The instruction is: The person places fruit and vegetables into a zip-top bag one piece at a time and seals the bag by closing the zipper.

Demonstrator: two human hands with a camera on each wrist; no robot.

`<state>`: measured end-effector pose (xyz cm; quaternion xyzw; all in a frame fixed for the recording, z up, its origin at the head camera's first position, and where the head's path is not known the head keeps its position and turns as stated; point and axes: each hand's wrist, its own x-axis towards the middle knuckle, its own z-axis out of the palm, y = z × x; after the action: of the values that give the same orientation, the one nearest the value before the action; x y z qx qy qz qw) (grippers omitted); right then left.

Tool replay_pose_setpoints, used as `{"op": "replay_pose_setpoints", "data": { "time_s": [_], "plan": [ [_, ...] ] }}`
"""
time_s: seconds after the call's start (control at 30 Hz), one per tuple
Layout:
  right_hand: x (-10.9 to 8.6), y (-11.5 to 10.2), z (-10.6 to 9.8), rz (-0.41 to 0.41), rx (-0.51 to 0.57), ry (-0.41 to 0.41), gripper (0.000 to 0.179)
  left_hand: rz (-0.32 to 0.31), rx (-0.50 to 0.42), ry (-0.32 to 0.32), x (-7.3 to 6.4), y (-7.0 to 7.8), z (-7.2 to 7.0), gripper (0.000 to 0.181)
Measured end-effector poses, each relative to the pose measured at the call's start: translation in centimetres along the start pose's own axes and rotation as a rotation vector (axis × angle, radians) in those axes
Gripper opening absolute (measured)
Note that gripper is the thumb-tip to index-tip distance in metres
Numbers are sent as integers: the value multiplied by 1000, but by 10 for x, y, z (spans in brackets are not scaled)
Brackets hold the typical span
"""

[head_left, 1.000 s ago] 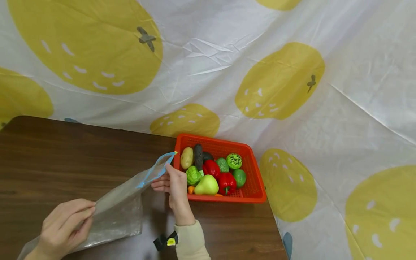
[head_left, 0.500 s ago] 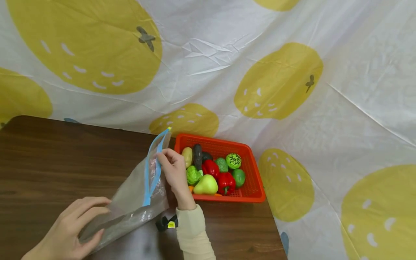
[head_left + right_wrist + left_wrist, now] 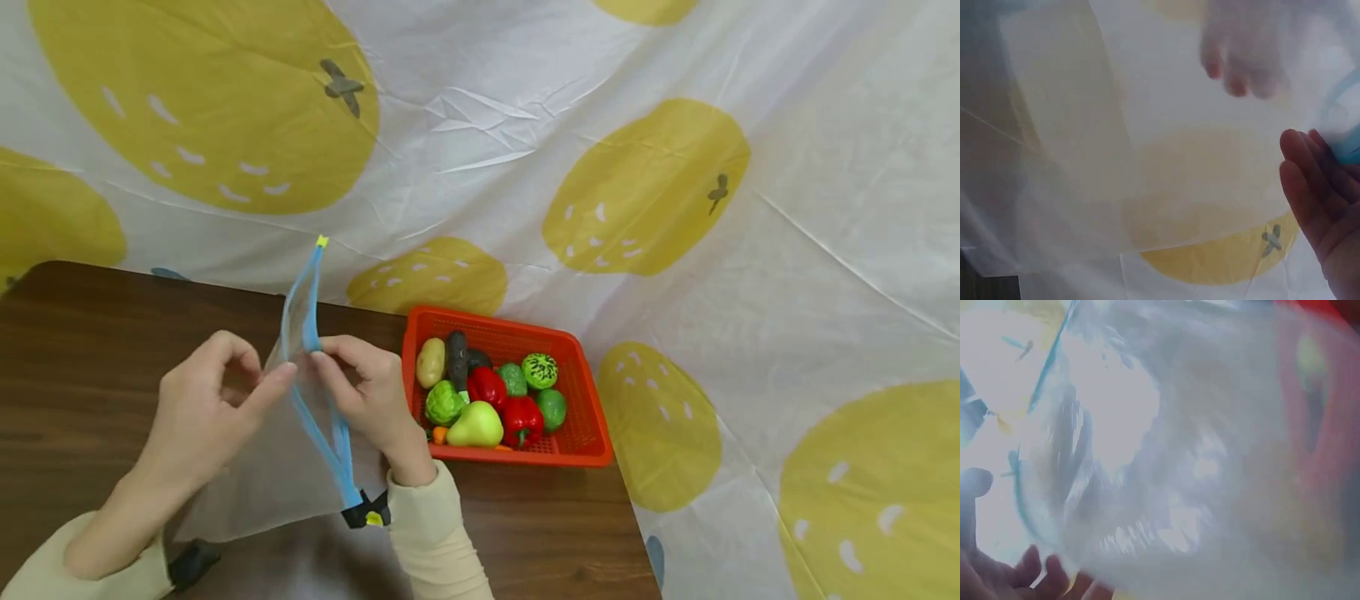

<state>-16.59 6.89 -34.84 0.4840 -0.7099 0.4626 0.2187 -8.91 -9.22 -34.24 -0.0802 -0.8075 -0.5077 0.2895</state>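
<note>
A clear plastic zip bag (image 3: 262,483) with a blue zip edge and a yellow end tab (image 3: 322,242) hangs between the two hands. My right hand (image 3: 375,396) pinches the blue edge between thumb and fingers; the bag's mouth is parted there. On the other side is my left hand (image 3: 202,400), its thumb reaching to the blue edge and its fingers bent. In the left wrist view the left hand's thumb and fingers (image 3: 1054,575) stand apart beside the see-through bag (image 3: 1210,487). Through the film in the right wrist view the other hand looks blurred.
A red basket (image 3: 592,417) of produce stands right of the hands on the brown table (image 3: 75,350). It holds a green pear (image 3: 476,425), red peppers (image 3: 522,421), a potato (image 3: 431,362) and several other pieces. Behind hangs a white cloth (image 3: 480,75) with yellow fruit prints.
The bag has been lifted and swung left, its zip edge turning upright. My left hand has let go of the bag's body and come up to its mouth. The right hand now pinches the rim.
</note>
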Motion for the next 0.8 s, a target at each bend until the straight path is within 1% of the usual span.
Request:
{"op": "replay_pose_setpoints", "data": {
  "time_s": [0.07,0.13,0.2,0.27,0.33,0.4,0.47,0.53,0.63,0.7,0.8],
  "plan": [
    [-1,0,3,-62,-72,27,12,68,98,58,4,4,6,25],
    [-4,0,5,-80,-98,49,12,129,182,102,6,5,11,25],
    [-8,1,8,-59,-111,73,10,164,247,125,6,2,14,21],
    [-13,2,11,-14,-123,104,6,192,290,130,4,-2,17,16],
    [-19,4,15,49,-150,142,5,226,319,135,4,-8,21,15],
    [-27,6,18,128,-181,182,11,265,347,151,3,-14,24,15],
    [-35,8,22,218,-214,214,19,293,367,185,3,-19,26,16],
    [-42,10,24,316,-251,226,25,314,382,224,4,-22,28,16],
    [-52,12,27,441,-335,213,31,326,399,279,5,-25,29,16],
    [-58,13,27,510,-379,192,33,326,406,303,7,-26,29,16],
    [-67,14,26,608,-393,154,35,300,409,338,9,-27,27,18]
  ]
}}
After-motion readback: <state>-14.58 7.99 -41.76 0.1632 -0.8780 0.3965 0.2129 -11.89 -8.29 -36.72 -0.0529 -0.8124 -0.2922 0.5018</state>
